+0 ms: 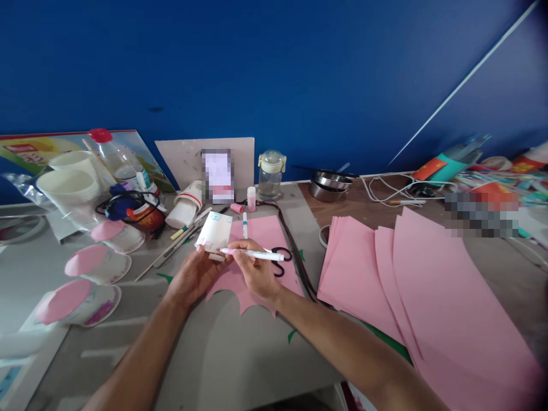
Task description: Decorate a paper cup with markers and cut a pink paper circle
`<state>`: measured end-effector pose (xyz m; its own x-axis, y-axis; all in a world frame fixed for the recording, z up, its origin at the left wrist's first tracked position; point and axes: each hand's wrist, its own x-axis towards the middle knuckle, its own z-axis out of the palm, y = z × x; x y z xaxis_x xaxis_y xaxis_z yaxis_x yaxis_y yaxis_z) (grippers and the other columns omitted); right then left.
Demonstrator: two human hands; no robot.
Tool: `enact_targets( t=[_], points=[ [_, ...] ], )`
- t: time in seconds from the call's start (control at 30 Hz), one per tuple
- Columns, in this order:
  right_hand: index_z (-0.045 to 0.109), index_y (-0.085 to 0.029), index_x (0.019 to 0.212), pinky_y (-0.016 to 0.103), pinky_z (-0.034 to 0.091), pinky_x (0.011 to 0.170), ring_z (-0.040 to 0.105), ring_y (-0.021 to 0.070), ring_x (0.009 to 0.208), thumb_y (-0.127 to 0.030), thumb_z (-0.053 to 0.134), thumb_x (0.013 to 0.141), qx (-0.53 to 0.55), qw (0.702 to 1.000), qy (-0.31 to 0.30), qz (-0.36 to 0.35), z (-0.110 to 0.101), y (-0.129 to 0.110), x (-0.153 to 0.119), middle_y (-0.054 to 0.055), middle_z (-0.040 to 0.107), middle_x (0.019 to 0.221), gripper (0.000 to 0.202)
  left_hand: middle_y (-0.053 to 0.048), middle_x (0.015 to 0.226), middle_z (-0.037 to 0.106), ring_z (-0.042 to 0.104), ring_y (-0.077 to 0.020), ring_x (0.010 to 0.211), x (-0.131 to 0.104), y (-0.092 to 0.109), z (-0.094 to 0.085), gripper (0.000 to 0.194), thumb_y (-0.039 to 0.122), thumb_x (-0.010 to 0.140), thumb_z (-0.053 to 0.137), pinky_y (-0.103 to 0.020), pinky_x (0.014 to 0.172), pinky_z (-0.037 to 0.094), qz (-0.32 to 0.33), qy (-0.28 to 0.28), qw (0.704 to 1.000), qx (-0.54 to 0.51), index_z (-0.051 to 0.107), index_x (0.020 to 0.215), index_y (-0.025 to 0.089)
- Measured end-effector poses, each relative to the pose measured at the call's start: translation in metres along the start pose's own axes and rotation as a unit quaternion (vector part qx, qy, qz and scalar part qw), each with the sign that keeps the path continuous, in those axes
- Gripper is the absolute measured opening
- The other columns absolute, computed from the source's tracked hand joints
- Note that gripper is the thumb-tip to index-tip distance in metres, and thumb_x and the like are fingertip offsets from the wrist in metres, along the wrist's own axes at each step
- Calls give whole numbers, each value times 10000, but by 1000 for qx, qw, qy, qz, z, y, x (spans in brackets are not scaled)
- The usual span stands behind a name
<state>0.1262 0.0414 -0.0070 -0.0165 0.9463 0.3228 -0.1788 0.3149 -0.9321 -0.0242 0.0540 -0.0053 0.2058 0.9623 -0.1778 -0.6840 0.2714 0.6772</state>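
While a white paper cup (214, 231) was held at its near end by the fingers of the left hand (197, 278), a pink-tipped marker (259, 254) was gripped in those of the right hand (256, 275), its tip beside the cup's near edge, above a cut pink sheet (268, 231). Drawn marks could be smeared if wet ink was brushed; dryness could not be told. Strokes could be skewed if the cup was rolled, and the scissors (282, 248) could be nudged by the right hand.
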Motion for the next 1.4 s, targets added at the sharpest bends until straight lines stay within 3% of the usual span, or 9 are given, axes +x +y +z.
enact_targets(
  t=[0.17,0.43,0.7,1.07,1.4],
  points=[
    [653,-205,922,307,502,704,635,169,742,-430,574,896,33,999,10,25,2,-1,0,41,687,825,239,-102,981,744,689,-204,865,1,-1,-2,362,360,711,818,-333,795,590,-3,-4,1000,5,708,959,120],
    [664,-204,902,299,494,700,625,169,764,-396,583,890,31,999,13,32,2,1,0,37,697,833,208,-104,990,743,690,-212,853,2,-1,-6,520,353,713,816,-330,792,585,-5,-10,1000,1,660,1158,133],
    [663,-203,926,300,506,713,636,171,779,-420,581,890,28,999,12,38,3,3,-1,48,711,875,235,-106,993,745,694,-211,842,3,-2,-8,438,357,734,798,-337,808,581,-4,-19,1000,4,686,1096,137],
    [669,-210,913,314,514,725,646,183,805,-414,577,890,21,999,8,37,3,2,-1,54,709,900,225,-105,1011,748,697,-220,842,4,-2,-10,526,346,738,795,-352,818,574,-10,-16,1000,-4,646,1201,146],
    [655,-215,913,309,518,664,645,179,719,-442,594,881,46,997,27,60,3,-1,1,29,703,779,237,-117,999,741,701,-226,865,3,-1,-7,447,350,725,805,-367,862,571,-8,-9,1000,3,674,1087,124]
  ],
)
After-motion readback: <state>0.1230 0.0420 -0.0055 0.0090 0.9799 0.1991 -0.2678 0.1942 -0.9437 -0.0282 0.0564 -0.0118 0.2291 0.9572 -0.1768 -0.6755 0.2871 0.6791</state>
